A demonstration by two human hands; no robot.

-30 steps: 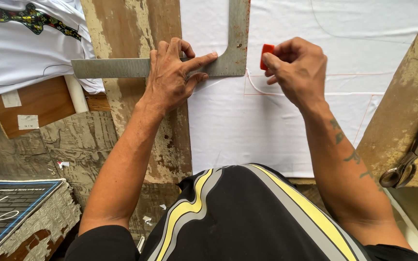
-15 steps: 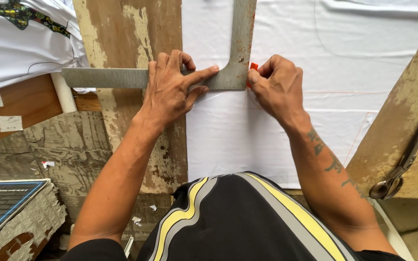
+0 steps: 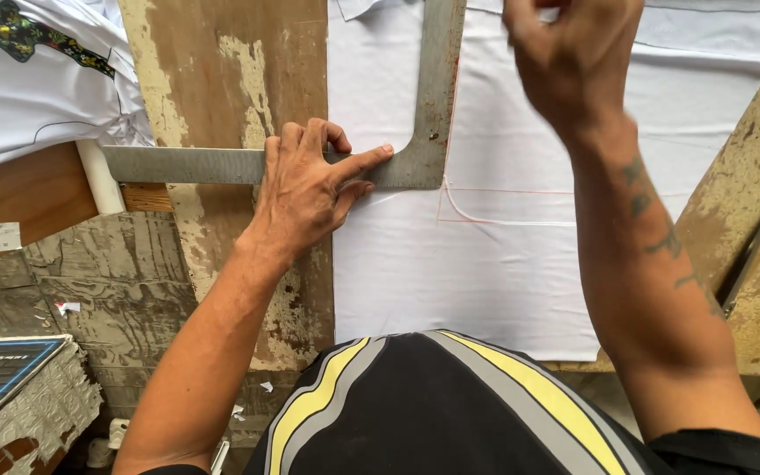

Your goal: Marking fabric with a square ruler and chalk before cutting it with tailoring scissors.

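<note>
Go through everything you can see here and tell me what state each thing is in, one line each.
Metal square: flat on the cloth, pinned down.
White cloth: spread flat, red lines marked on it.
Left hand: pressing on the square, fingers spread.
Right hand: raised at the top edge, blurred; grip cannot be told.
Wooden table: worn, paint flaking.
Scissors: lying at the right, blades closed.

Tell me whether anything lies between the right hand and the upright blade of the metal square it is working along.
Nothing visible does. The right hand is at the top of the frame, right beside the upright arm of the metal square, over bare white fabric. The left hand presses the square's other arm, well clear. Whether the right hand holds anything cannot be told.
</note>
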